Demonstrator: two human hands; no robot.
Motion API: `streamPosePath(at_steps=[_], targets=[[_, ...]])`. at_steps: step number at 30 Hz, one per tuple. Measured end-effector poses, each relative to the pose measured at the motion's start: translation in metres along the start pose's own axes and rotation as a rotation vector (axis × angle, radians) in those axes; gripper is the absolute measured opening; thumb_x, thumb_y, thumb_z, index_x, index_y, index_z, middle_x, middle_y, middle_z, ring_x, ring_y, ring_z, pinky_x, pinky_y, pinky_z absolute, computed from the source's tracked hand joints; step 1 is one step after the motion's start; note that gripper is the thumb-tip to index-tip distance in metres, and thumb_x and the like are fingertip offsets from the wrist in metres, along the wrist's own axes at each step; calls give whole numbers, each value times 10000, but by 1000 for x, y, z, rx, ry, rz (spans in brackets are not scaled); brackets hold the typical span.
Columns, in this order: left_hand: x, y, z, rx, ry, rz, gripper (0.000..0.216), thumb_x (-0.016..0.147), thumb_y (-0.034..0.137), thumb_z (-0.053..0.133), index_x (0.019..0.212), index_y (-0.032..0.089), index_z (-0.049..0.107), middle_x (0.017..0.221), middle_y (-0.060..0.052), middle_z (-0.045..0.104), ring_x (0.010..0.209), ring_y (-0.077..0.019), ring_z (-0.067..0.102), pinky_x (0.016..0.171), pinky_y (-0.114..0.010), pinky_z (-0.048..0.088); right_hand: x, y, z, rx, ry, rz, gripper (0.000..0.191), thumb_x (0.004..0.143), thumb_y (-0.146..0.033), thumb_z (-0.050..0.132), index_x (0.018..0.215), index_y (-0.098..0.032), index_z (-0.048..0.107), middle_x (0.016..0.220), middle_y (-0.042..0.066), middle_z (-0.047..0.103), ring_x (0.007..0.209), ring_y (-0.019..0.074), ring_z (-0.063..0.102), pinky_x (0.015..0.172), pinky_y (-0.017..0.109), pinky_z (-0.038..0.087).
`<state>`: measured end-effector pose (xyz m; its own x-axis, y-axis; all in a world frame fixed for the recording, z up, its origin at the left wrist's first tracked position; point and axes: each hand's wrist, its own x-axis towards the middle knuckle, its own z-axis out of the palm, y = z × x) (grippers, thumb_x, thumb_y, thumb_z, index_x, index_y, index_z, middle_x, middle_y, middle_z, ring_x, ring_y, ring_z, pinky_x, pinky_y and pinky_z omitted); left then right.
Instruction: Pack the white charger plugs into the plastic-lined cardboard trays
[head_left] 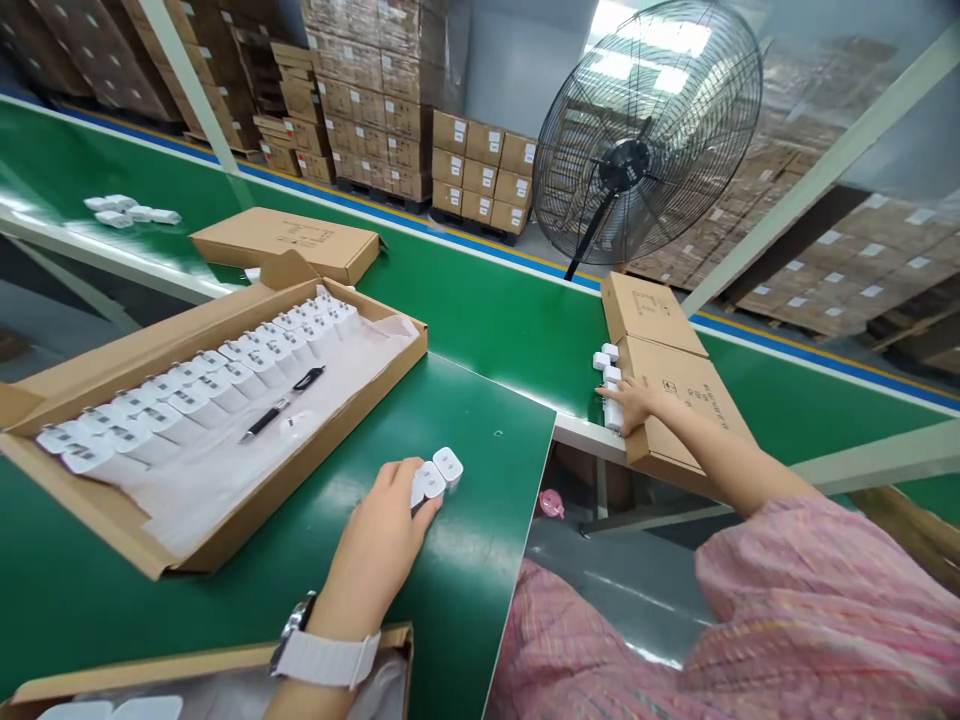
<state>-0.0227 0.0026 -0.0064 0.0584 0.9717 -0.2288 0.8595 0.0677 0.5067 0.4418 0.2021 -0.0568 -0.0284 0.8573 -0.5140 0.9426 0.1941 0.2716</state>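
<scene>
My left hand (pixel 382 525) is closed around a short row of white power adapters (pixel 430 480) on the green tabletop, fingers on one side and thumb on the other. One more white adapter (pixel 448 464) touches the end of that row. Over on the conveyor, my right hand (pixel 637 404) reaches to a line of white adapters (pixel 613 413) beside a carton, with finger and thumb around the nearest ones. To the left, an open cardboard tray (pixel 300 470) holds rows of adapters with their prongs up. A black pen (pixel 283 404) lies on its white lining.
Two closed cartons (pixel 675 390) lie on the green conveyor (pixel 495 320) at the right, and another flat carton (pixel 289 240) at the left. Loose adapters (pixel 131 212) sit farther left. A second open box (pixel 225 670) is at the bottom edge. A large fan (pixel 630 165) stands behind.
</scene>
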Motion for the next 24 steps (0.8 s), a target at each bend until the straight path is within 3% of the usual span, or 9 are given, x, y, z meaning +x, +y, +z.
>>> streamPosePath(at_steps=[5,9,12,14,19,24], targets=[[0,1,0,6,12,2,294,958,347,433,1225,245,502,1292,-74,551,863,-217,627,736,-339,457,19,14,7,44,44,-68,1054,449,-397,827,1435,-240,490,1347,208,451,1296,484,390,1080,682,137],[0,1,-1,0,3,-5,283,956,346,444,1212,246,510,1273,-72,558,846,-215,628,744,-346,462,27,8,5,131,121,-158,887,526,-447,792,1353,-249,538,1387,178,376,1247,432,448,1071,587,282],[1,1,-1,-4,-1,-5,280,955,341,447,1210,245,512,1271,-72,555,851,-215,626,755,-349,462,38,-7,5,213,161,-241,870,582,-432,760,1381,-236,477,1414,156,320,1226,352,481,1045,431,381],[0,2,-2,-10,-5,-5,288,957,338,445,1223,244,502,1277,-72,548,865,-217,626,753,-348,463,45,-14,4,259,150,-270,882,545,-394,777,1357,-215,483,1395,154,324,1137,314,536,983,388,440],[-3,5,-4,-9,-9,-14,273,958,323,457,1216,242,498,1230,-70,556,919,-235,635,754,-345,459,45,-13,-3,331,141,-290,781,438,-314,814,1174,-191,583,1249,125,436,1027,291,567,934,385,477],[-9,8,-6,15,-8,-24,264,954,322,476,1207,252,499,1208,-66,563,865,-228,651,679,-321,448,26,-23,-33,398,278,-311,731,581,-335,745,1244,-165,489,1274,167,424,1190,332,482,1017,439,427]])
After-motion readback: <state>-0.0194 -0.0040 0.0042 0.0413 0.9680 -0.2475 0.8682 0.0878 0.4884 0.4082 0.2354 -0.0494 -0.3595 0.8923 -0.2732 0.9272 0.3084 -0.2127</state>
